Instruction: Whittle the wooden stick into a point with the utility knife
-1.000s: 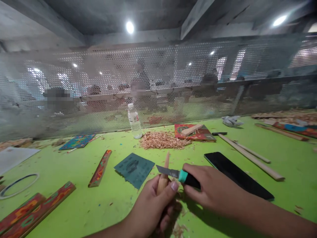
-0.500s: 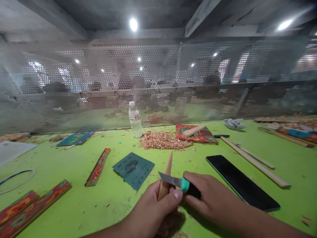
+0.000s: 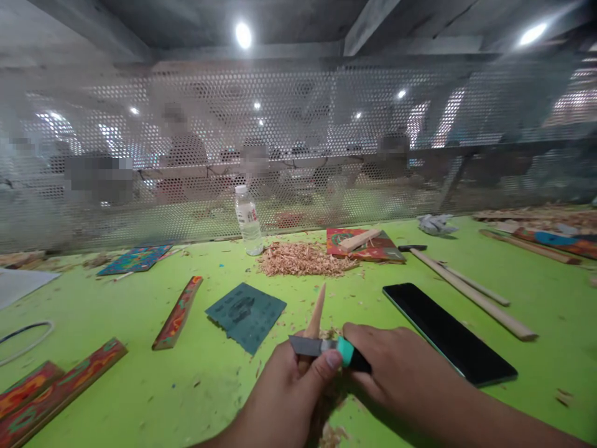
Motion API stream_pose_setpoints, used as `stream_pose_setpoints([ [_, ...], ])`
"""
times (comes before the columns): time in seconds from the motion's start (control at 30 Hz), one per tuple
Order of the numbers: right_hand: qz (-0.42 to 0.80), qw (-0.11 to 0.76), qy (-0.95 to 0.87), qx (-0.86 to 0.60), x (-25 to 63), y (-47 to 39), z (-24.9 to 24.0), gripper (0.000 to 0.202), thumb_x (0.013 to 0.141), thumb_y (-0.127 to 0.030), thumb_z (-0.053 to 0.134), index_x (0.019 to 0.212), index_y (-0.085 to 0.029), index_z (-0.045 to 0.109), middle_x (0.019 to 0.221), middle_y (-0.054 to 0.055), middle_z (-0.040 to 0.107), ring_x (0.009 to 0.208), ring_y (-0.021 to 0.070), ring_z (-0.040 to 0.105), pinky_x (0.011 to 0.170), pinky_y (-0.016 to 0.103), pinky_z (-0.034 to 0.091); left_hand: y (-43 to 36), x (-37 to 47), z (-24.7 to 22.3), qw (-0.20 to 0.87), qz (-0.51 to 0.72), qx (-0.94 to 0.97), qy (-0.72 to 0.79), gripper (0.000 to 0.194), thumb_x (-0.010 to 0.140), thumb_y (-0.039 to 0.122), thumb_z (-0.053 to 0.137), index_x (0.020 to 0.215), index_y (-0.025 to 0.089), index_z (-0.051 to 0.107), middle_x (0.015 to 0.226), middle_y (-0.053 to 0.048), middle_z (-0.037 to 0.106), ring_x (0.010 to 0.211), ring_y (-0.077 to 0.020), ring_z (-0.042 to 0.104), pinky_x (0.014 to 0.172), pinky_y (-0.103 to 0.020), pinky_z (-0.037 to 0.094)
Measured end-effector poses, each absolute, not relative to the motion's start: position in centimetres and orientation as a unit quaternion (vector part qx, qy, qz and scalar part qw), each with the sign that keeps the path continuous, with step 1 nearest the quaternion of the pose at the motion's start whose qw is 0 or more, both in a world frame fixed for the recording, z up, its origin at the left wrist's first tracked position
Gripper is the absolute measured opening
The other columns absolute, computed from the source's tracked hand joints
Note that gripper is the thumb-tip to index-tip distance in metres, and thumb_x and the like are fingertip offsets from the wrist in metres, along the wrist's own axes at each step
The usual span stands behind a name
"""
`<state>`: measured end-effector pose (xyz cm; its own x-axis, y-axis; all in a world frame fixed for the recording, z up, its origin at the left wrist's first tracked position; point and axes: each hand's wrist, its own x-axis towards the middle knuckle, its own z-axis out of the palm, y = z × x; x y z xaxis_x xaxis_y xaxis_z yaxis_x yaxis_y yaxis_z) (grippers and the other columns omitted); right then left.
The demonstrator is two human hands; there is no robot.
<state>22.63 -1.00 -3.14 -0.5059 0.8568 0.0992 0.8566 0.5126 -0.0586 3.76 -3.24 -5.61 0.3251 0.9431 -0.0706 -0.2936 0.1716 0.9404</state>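
Room: bare concrete ceiling (image 3: 196,28), lights on; perforated screen (image 3: 308,81) runs right across, well beyond the fingertips, blurred people behind it.

Surface: lime-green table (image 3: 158,398) under both hands, flat, looks smooth, chips scattered all round the fingers. Loose bits probably make it a little slippery.

On it: shavings pile (image 3: 305,259) straight ahead of the fingers, hammer-like tool (image 3: 471,290) farther out beyond the right fingers. Phone (image 3: 448,333) just past the right knuckles, dark green sheet (image 3: 245,316) ahead and left of the left fingers; reads as sandpaper, so likely thin, grippy, bendable.

Hands: left hand (image 3: 291,392) has its fingers wrapped round the stick, thumb up against the knife near the blade's base. Right hand (image 3: 405,361) is closed round the knife handle.

Knife (image 3: 345,351): teal collar, black grip, should be light and rigid. Take it by the black part only. Blade lies across the stick right at the left fingers; can't tell if the edge is biting.

Stick (image 3: 316,317): pale wood, in the left fist, tapered end poking up and away past the fingers. Should be light, stiff, dry, decent friction. Best hold is the thick lower part, where the fingers are, clear of the edge. Thin tip is probably the fragile bit; don't pinch or load it.
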Motion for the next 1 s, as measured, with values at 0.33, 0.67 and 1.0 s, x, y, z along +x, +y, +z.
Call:
stream_pose_setpoints([
  [0.33, -0.041, 0.089, -0.86, -0.501, 22.1, -1.4, -3.6, 0.015, 0.09, -0.025, 0.074, 0.09, -0.023, 0.06, 0.071, 0.004, 0.077, 0.059, 0.033, 0.077, 0.052, 0.033, 0.013, -3.4, 3.8, -4.7, 0.63, 0.449, 0.479, 0.414, 0.054, 0.082, 0.066, 0.081, 0.095, 0.014, 0.075, 0.088, -0.008, 0.074, 0.089, -0.0238, 0.064, 0.085, -0.034, 0.052],
  [0.67, -0.119, 0.122, -0.861, -0.479, 22.2, -1.7, -3.9, 0.028, 0.091, -0.033, 0.078, 0.085, -0.025, 0.052, 0.063, -0.001, 0.072, 0.048, 0.0283, 0.073, 0.049, 0.032, 0.011, -3.3, 4.4, -4.4, 0.635, 0.465, 0.466, 0.404, 0.05, 0.082, 0.064, 0.082, 0.081, 0.015, 0.074, 0.069, -0.003, 0.062, 0.068, -0.0172, 0.055, 0.067, -0.028, 0.049],
  [1.0, -0.151, 0.179, -0.856, -0.461, 22.4, -1.2, -3.3, 0.029, 0.084, -0.015, 0.075, 0.086, -0.026, 0.048, 0.065, -0.002, 0.068, 0.048, 0.0231, 0.067, 0.049, 0.031, 0.02, -3.0, 4.0, -4.8, 0.624, 0.426, 0.468, 0.459, 0.068, 0.079, 0.083, 0.071, 0.061, 0.022, 0.046, 0.049, 0.009, 0.034, 0.045, -0.0066, 0.023, 0.043, -0.023, 0.017],
])
